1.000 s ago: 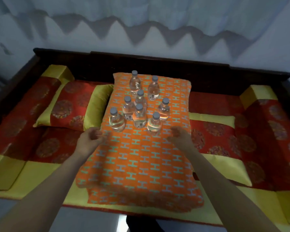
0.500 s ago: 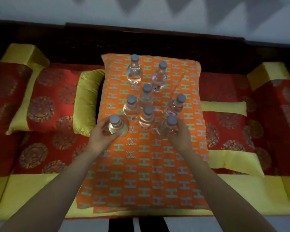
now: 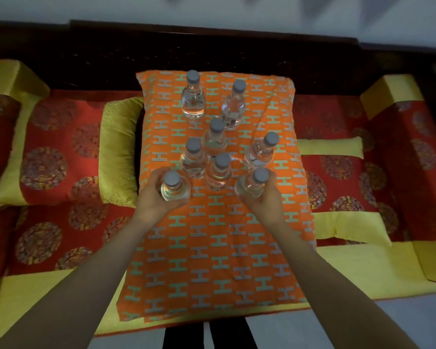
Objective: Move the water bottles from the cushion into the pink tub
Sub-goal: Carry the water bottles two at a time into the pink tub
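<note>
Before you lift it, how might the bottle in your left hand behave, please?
The bottle looks full, so probably heavy for its size. Its smooth wall may slip in the left hand. On the soft cushion it could tip.

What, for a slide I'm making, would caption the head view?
Left hand grips the front-left bottle, right hand the front-right bottle; six more stand on the orange cushion.

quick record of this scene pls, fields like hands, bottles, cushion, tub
left hand: grips near-left bottle
right hand: grips near-right bottle
free bottles: six, grey caps, clustered behind the held two
cushion: orange, H pattern, all eight bottles over it
pink tub: not in view
</note>
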The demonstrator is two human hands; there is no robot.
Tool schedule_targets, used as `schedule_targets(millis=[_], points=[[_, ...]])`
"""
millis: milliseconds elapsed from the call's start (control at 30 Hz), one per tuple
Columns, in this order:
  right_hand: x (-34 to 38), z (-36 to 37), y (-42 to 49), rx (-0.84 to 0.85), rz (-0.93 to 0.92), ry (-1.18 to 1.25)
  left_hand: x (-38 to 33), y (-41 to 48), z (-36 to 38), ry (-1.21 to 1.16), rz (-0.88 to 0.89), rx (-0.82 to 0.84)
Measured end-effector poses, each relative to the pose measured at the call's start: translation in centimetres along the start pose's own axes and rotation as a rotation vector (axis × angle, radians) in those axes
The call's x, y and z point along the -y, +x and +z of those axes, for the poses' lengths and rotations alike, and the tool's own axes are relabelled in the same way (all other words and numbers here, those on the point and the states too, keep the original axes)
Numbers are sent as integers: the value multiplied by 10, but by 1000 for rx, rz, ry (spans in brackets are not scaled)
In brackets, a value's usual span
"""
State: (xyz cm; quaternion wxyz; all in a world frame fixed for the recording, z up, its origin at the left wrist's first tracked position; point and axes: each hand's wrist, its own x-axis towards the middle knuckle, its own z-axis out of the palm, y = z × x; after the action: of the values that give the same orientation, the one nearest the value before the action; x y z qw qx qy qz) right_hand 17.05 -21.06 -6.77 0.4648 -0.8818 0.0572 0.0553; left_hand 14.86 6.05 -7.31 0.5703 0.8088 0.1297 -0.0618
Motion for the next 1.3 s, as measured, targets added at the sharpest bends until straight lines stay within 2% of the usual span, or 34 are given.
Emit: schedule_targets(millis=[167, 267, 433, 633, 867, 1133, 1300], points=[[-2, -11, -4, -81, 166, 117, 2, -6, -8, -76, -101, -46], [-2, -19, -12, -85, 158, 135, -1, -9, -14, -48, -118, -18], [3, -42, -33, -129, 97, 175, -16, -14, -7, -12, -77, 23], [2, -86, -65, -328, 150, 140, -66, -14, 16, 20, 50, 180], [-33, -156, -135, -566, 299, 201, -123, -21, 85, 76, 258, 314], [-73, -260, -225, -826, 408, 255, -187, -71, 200, 97, 381, 471], [-111, -341, -290, -902, 440, 271, -228, -121, 283, 53, 391, 604]])
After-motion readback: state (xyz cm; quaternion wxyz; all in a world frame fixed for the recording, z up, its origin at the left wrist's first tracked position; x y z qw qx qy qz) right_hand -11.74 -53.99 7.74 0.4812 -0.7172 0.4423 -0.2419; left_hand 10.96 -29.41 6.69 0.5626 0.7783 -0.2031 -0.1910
